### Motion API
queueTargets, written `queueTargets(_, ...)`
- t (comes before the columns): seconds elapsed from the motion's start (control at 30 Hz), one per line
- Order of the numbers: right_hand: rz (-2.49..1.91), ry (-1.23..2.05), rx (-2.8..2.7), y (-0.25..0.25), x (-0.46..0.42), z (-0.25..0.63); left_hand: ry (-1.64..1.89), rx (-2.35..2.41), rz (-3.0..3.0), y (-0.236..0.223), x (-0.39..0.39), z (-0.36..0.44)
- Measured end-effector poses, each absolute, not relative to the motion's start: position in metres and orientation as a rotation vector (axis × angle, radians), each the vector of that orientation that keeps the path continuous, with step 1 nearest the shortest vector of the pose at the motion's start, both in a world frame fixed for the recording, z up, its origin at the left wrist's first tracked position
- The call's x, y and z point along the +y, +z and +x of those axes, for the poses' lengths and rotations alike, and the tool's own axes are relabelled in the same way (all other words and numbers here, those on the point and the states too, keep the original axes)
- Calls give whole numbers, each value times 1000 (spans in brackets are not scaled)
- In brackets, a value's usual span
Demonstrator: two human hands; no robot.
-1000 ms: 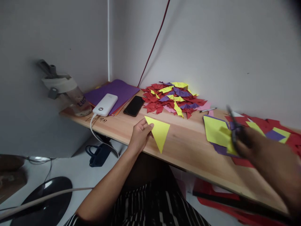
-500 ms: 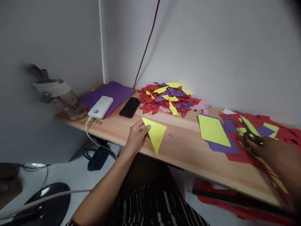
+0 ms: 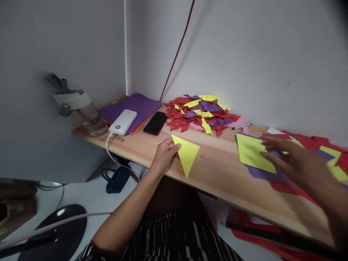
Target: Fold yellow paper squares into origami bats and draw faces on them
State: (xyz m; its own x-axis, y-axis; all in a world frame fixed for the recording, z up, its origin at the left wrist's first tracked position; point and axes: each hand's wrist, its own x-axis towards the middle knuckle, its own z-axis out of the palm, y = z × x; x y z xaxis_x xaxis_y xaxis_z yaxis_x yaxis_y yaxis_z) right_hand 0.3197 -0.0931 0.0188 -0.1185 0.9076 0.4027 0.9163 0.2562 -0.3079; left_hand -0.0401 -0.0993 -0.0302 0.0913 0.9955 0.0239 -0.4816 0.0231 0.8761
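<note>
My left hand (image 3: 166,155) pinches a yellow paper triangle (image 3: 187,154) by its left corner, thumb on top, just above the desk's front edge. One point of the triangle hangs downward. On the right, my right hand (image 3: 299,163) is over the desk, slightly blurred, with its fingers stretched out and apart and nothing seen in them. Its fingertips overlap the right side of a yellow paper sheet (image 3: 251,154), and I cannot tell whether they touch it. Beneath that sheet lies purple paper (image 3: 265,175). The scissors are out of sight, perhaps behind the hand.
A heap of folded red, yellow and purple paper pieces (image 3: 203,112) lies against the wall, a pen (image 3: 241,126) beside it. Red scraps (image 3: 320,141) cover the right end. Leftward are a phone (image 3: 156,123), a white power bank (image 3: 123,122), purple sheets (image 3: 141,103) and a bottle (image 3: 84,112).
My right hand has let go of the scissors and moved left to the yellow sheet. My left hand still holds the triangle. The whole view has shifted a little.
</note>
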Motion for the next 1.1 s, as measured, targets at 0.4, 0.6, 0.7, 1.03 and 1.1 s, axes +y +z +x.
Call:
queueTargets(0.4, -787, 633, -2318, -2, -69, 178, 1134, 779, 837, -17, -82, -27)
queueTargets(0.6, -783, 642, -2175, -5, -72, 178, 1051, 714, 893, -19, -88, -24)
queueTargets(0.7, -817, 692, -2157, -2, -75, 176, 1040, 702, 943, -21, -94, -24)
queueTargets(1.03, -1076, 984, -1950, -3, -76, 171, 1035, 819, 1064, -17, -100, -14)
queueTargets(1.1, -1107, 1014, -1907, -3, -77, 171, 1037, 817, 1074, -17, -100, -14)
